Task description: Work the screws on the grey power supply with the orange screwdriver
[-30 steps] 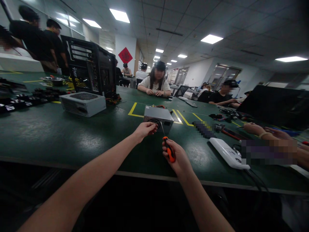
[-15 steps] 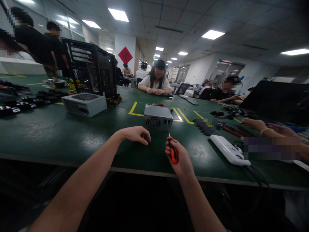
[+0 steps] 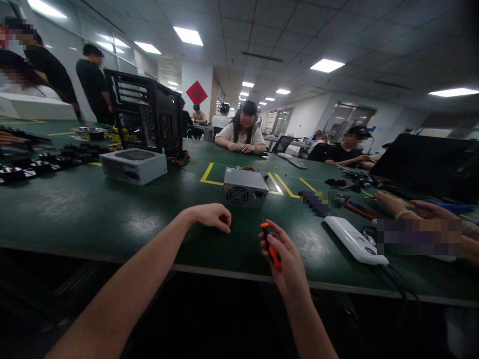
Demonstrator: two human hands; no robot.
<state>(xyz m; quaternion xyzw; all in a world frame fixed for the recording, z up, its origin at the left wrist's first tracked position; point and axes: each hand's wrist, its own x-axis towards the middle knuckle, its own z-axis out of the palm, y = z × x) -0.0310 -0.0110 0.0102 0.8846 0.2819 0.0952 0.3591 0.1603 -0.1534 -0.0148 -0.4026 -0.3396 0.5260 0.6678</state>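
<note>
In my right hand (image 3: pixel 286 257) I hold a screwdriver (image 3: pixel 273 249) with an orange and black handle, its fingers wrapped round it. The tip points away from me and shows only as a short dark end over the table. Beyond it lies a grey power supply unit (image 3: pixel 245 187), its fan grille facing me, and the tip is apart from it. My left hand (image 3: pixel 213 217) rests on the table in front of the unit's left side. Its fingers are curled in, and whatever they may hold is hidden.
A second power supply unit (image 3: pixel 134 167) sits at the left in front of a black computer case (image 3: pixel 145 114). A white device (image 3: pixel 355 239) with cables lies at the right, beside another person's hands (image 3: pixel 392 204). Someone sits across the green table (image 3: pixel 149 214).
My right hand has drawn the screwdriver back toward me and tilted it, away from the power supply unit. My left hand stays nearly in place, its fingers curled a little tighter.
</note>
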